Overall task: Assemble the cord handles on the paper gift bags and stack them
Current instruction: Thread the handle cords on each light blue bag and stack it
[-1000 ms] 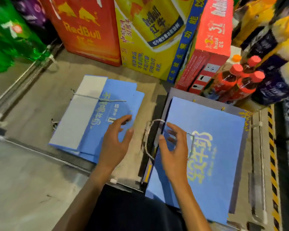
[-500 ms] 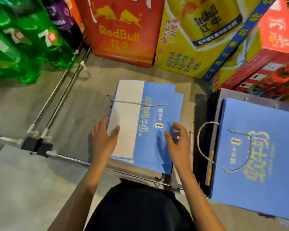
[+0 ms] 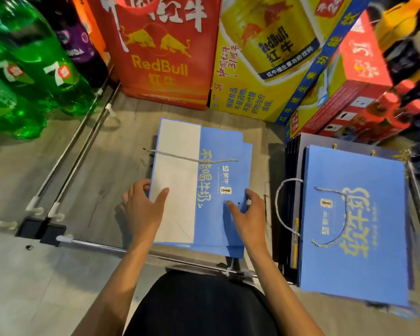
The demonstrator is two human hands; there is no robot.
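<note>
A pile of flat blue paper bags (image 3: 218, 187) lies on the floor in front of me, white folded base panel to the left. A loose silver cord (image 3: 194, 160) lies across the top bag. My left hand (image 3: 141, 212) holds the top bag's left edge, thumb on the white panel and fingers curled round the edge. At the right edge my right hand (image 3: 250, 221) grips the same bag, thumb on top near a small punched hole. To the right lies a second pile (image 3: 354, 263) of blue bags with silver cord handles (image 3: 283, 209) fitted.
Red and yellow Red Bull cartons (image 3: 165, 57) stand close behind the pile, green soda bottles (image 3: 27, 76) at the left, red-capped bottles (image 3: 393, 110) at the right. Metal shelf rails (image 3: 83, 141) run along the left and near side. Another cord end (image 3: 229, 267) hangs by the near rail.
My view and both hands shifted left, from the finished pile to the flat pile. The right hand left the handled bag, and both hands now hold the top flat bag's edges.
</note>
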